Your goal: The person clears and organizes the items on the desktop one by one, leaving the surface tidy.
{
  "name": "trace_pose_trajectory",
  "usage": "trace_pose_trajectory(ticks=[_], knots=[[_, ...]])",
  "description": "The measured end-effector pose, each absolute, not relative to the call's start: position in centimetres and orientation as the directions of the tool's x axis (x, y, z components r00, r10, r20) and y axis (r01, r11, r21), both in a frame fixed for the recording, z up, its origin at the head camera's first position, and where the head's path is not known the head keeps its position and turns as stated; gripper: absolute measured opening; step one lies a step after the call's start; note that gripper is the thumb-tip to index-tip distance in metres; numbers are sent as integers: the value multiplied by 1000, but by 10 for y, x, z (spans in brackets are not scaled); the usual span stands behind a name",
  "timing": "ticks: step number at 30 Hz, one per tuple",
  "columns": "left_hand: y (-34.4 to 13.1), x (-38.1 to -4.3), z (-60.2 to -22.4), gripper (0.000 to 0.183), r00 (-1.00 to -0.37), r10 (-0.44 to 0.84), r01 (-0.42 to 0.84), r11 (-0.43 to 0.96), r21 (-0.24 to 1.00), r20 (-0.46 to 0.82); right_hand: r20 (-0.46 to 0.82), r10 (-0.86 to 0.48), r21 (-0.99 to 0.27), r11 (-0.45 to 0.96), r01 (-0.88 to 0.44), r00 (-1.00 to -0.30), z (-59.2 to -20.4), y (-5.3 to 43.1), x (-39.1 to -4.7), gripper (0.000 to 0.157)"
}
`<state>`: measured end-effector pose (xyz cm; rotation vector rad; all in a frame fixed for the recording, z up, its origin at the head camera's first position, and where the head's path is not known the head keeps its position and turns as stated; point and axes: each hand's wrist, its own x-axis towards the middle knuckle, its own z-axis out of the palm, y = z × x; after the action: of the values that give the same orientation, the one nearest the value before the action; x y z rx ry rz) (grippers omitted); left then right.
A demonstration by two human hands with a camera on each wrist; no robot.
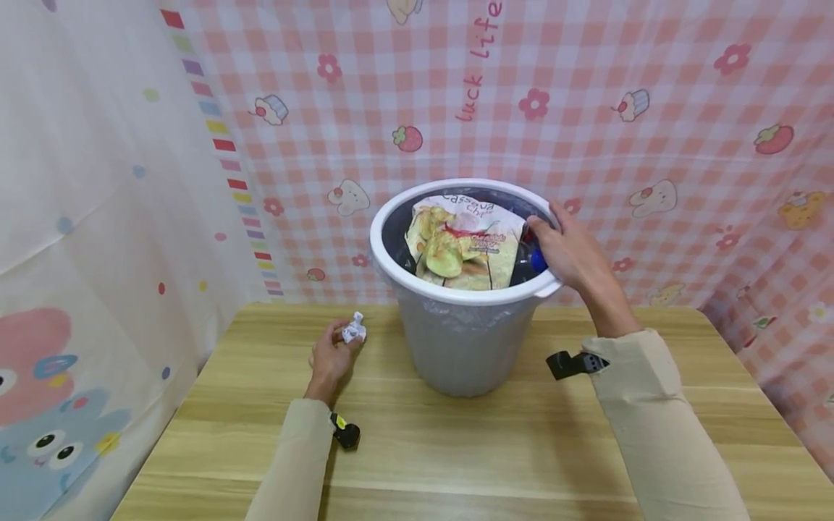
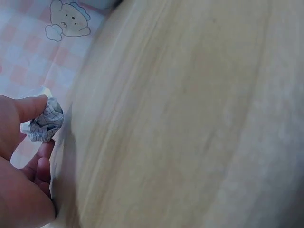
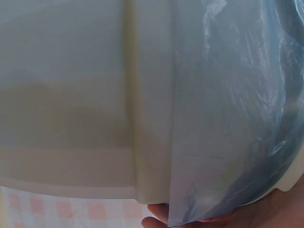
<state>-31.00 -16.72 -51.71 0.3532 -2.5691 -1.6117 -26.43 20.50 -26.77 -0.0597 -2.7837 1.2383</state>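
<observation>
A crumpled paper ball (image 1: 354, 329) is pinched between the thumb and fingers of my left hand (image 1: 332, 356), low over the table left of the trash bin. The left wrist view shows grid lines on that paper ball (image 2: 47, 121). My right hand (image 1: 573, 250) grips the right side of the white rim of the grey trash bin (image 1: 465, 347), thumb inside. In the right wrist view the bin's wall and its clear liner (image 3: 223, 95) fill most of the picture, with fingers (image 3: 159, 211) at the bottom. Inside the bin lie a cassava chips bag (image 1: 465, 246) and a blue-capped bottle (image 1: 538, 260).
The bin stands on a wooden table (image 1: 417, 449), near its back edge. Behind it hangs a pink checked curtain (image 1: 417, 87); a white printed curtain (image 1: 98, 217) hangs on the left. Black wrist cameras sit on both sleeves.
</observation>
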Motion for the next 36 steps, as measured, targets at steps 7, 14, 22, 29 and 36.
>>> trace_pose_trajectory(ticks=[7,14,22,29,36], knots=[[-169,-306,-504,50,-970,-234,-133,305,943,-61,77,68,-745,667,-12,-995,-268,205,-263,70],[-180,-307,-483,49,-968,-249,-60,202,977,-8,83,60,-741,671,-21,-995,-268,204,-264,70],[-191,-309,-458,47,-961,-267,-7,301,954,78,77,57,-744,668,-19,-995,-268,205,-264,70],[-192,-308,-432,45,-944,-296,58,291,955,148,84,60,-737,676,-21,-995,-269,204,-264,71],[-186,-309,-396,44,-923,-323,120,276,953,210,79,56,-740,672,-21,-995,-269,205,-264,71]])
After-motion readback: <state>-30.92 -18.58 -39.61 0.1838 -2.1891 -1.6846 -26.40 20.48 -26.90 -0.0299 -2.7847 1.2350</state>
